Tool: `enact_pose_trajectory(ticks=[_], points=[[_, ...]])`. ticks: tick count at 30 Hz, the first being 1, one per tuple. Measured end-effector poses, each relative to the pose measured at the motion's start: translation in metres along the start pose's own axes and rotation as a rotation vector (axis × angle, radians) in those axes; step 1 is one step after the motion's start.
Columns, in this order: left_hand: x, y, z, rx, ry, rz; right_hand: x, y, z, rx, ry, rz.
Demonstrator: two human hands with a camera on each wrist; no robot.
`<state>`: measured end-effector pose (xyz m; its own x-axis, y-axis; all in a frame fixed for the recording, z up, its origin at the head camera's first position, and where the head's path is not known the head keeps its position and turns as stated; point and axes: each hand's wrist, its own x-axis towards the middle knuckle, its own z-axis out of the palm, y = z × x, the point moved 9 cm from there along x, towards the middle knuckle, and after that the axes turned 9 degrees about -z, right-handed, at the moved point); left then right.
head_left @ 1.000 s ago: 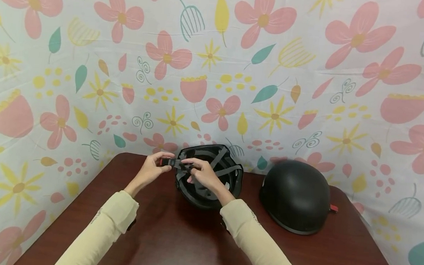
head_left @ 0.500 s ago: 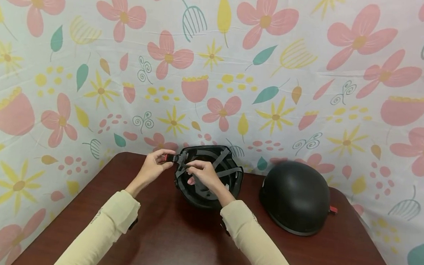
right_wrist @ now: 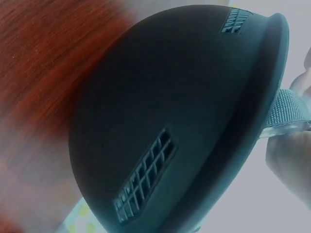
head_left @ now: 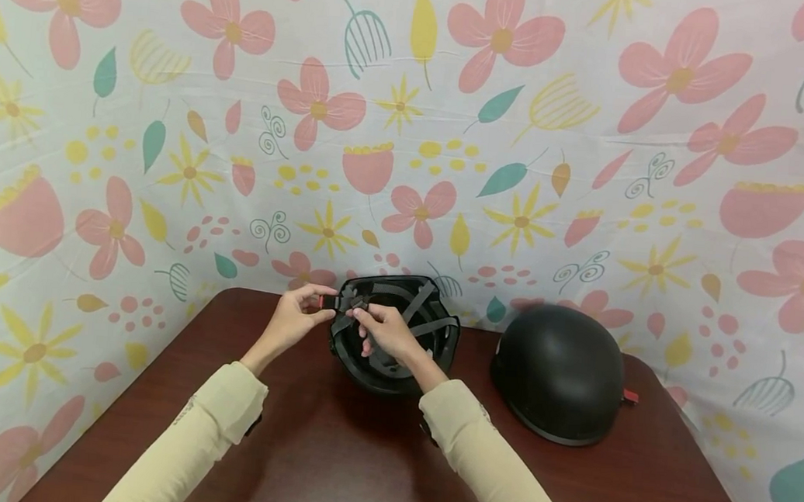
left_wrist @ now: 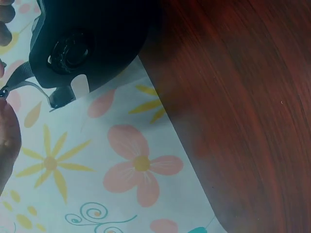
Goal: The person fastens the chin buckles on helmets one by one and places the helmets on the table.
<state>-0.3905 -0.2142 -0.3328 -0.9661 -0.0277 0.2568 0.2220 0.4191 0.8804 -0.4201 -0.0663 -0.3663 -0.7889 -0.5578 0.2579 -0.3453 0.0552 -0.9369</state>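
Observation:
A black helmet (head_left: 402, 387) lies with its hollow inside facing up and toward me, grey straps (head_left: 432, 325) crossing it. At its left rim my left hand (head_left: 292, 317) pinches a black buckle (head_left: 329, 302) with a red part between thumb and fingers. My right hand (head_left: 389, 332), over the helmet's opening, pinches the dark strap end beside the buckle. In the right wrist view a grey webbing strap (right_wrist: 287, 110) runs from the helmet rim to the fingers. The left wrist view has the helmet's side (left_wrist: 109, 39) and a strap (left_wrist: 20, 73) leading to my fingertips.
A second black helmet (head_left: 562, 371) sits dome up on the right, a red tab (head_left: 631, 396) showing at its side. Both helmets rest on a dark reddish wooden table (head_left: 331, 464). Behind stands a flower-printed cloth (head_left: 424, 128).
My left hand has shifted slightly right with the buckle. My right fingers, stretched along the strap a second ago, now pinch closer together near the buckle. The helmets have stayed put.

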Motion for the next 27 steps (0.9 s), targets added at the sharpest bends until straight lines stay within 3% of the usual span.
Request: enact_pose_trajectory(ticks=[7,12,15,19,22,27], points=[[0.000,0.006,0.003,0.040,0.025,0.034,0.000,-0.006,0.008,-0.076,-0.055,-0.002],[0.000,0.011,0.012,0.055,-0.024,0.064,0.001,-0.010,0.007,-0.117,-0.051,-0.014],[-0.008,0.025,0.015,0.072,-0.054,0.070,-0.006,-0.023,0.009,-0.114,-0.074,-0.019],[-0.008,0.023,0.015,0.100,-0.053,0.082,-0.007,-0.023,0.011,-0.102,-0.063,-0.042],[-0.001,0.009,0.015,0.120,-0.030,0.098,-0.002,-0.011,0.009,-0.067,-0.048,-0.057],[-0.001,0.008,0.015,0.163,-0.015,0.121,-0.002,-0.017,0.006,0.003,-0.078,-0.090]])
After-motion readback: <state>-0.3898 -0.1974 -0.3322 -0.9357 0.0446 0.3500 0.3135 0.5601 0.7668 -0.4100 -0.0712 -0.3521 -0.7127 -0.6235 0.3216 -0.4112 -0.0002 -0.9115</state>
